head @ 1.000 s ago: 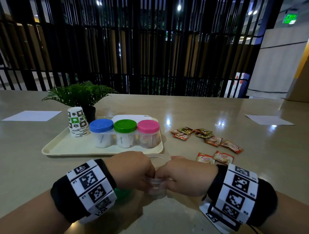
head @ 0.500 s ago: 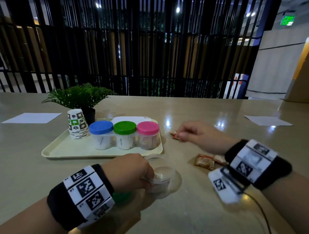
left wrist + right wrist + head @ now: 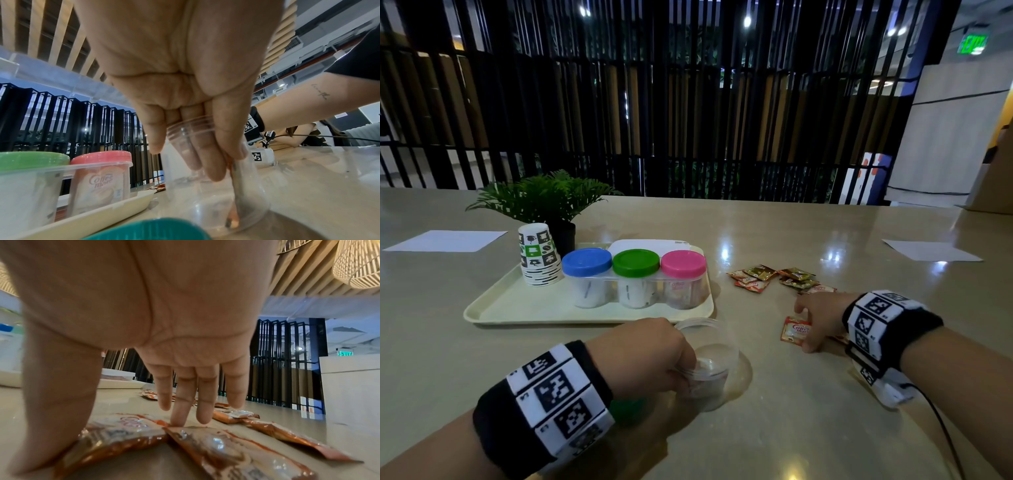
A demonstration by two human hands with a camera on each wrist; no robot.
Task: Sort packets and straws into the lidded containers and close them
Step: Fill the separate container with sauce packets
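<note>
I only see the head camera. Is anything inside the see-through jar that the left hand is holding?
Observer: Yes. The left wrist view shows one packet standing on edge inside the clear jar, against its right wall.
Operator: Did the right hand grab a packet?
Observer: Not yet. The right wrist view shows the right hand with straight fingers. One fingertip touches where the near packet meets its neighbour.
Operator: What's in the pink jar?
Observer: Up close, the pink-lidded jar holds a creamer packet printed "Coffee".
</note>
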